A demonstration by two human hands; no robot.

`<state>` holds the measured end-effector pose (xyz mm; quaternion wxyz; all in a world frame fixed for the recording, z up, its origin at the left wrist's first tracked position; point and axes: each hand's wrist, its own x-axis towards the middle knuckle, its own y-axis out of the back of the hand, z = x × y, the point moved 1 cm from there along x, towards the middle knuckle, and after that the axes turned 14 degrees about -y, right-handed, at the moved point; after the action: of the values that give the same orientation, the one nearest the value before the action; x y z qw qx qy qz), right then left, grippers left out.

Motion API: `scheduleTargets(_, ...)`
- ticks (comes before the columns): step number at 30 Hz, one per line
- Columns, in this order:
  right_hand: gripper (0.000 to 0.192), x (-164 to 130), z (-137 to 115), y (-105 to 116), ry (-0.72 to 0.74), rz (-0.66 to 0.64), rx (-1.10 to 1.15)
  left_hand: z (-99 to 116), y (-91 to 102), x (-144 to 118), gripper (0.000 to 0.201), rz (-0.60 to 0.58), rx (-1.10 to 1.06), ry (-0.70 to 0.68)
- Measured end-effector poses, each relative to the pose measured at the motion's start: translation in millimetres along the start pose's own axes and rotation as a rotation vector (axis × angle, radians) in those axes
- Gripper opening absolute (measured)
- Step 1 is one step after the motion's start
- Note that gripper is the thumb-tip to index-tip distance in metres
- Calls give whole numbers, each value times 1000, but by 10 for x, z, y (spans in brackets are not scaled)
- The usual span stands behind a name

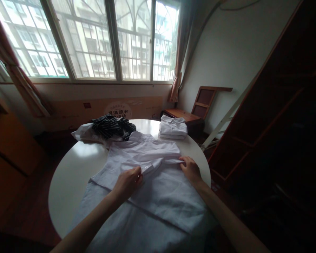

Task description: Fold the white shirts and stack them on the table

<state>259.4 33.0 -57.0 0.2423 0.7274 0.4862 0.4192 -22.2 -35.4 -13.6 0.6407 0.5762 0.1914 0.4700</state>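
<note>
Left hand: the left hand (128, 181) is closed on a folded edge of the white shirt (158, 186), by a button.
Right hand: the right hand (191, 169) is pressed flat on the same fold, nothing gripped.
Shirt: spread on the round table (68, 175); its lower part is cut off.
Beyond: striped garment (112, 126), folded stack (173, 127).
Writing: box print (118, 111) is partly hidden, unreadable.
</note>
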Motion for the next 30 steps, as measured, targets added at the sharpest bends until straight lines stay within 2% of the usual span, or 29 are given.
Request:
scheduleTargets(2,22,4,5,1,-21,-8,15,-86,112,-38,12,201,-65,74)
scheduleTargets(6,27,10,18,7,-38,-4,37,-223,391,-289,15,820,-235,296)
scheduleTargets(8,33,9,21,14,-31,8,29,-257,479,-484,16,1082,-381,406)
scheduleTargets(10,40,6,20,19,-28,24,12,-277,509,-691,18,1258,-515,514)
scheduleTargets(11,42,4,19,20,-28,32,2,-289,504,-790,21,1296,-572,569)
scheduleTargets(13,41,0,15,20,-28,39,-19,-326,463,-965,27,1270,-686,681)
scheduleTargets(16,36,-7,8,24,-29,48,-39,-414,378,-1158,30,1139,-847,825)
scheduleTargets(21,34,-23,-13,47,-6,64,-54,-548,349,-1307,26,1059,-968,990)
scheduleTargets(25,32,-28,-18,50,-36,58,-48,-651,407,-1371,30,949,-969,1070)
scheduleTargets(30,28,-32,-27,48,-122,49,-92,-851,419,-1490,59,846,-748,1119)
